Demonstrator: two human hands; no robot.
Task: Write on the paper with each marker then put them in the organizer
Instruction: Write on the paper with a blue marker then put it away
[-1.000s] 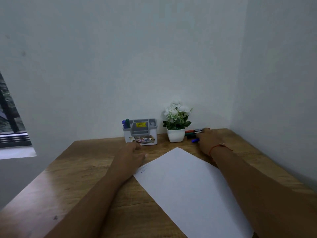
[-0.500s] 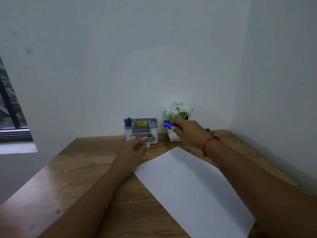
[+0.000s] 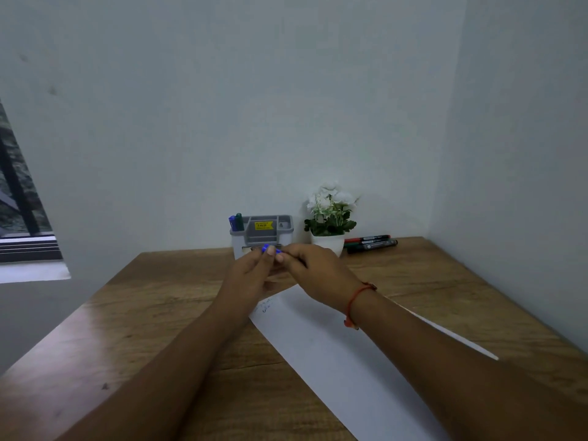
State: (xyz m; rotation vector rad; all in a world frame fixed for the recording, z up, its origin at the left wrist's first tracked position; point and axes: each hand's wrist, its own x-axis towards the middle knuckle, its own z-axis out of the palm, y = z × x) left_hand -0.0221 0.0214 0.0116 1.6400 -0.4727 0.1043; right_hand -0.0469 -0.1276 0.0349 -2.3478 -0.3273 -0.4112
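Observation:
My right hand (image 3: 313, 271) holds a blue marker (image 3: 266, 248) level in front of the grey organizer (image 3: 269, 229). My left hand (image 3: 253, 272) meets it there, with its fingertips pinching the marker's blue cap end. The marker's body is hidden by my fingers. A white sheet of paper (image 3: 334, 354) lies on the wooden desk (image 3: 152, 313) under my right forearm, with small scribbles at its far left corner. Two markers, blue and green (image 3: 236, 220), stand in the organizer's left slot. A red marker (image 3: 367, 238) and a green marker (image 3: 372, 245) lie at the back right.
A white pot of white flowers (image 3: 329, 218) stands between the organizer and the loose markers. Walls close off the desk at the back and the right. A window (image 3: 19, 198) is at the far left.
My right hand picked the blue marker up from beside the flower pot and carried it left to the front of the organizer. My left hand rose off the paper's corner and took its cap end.

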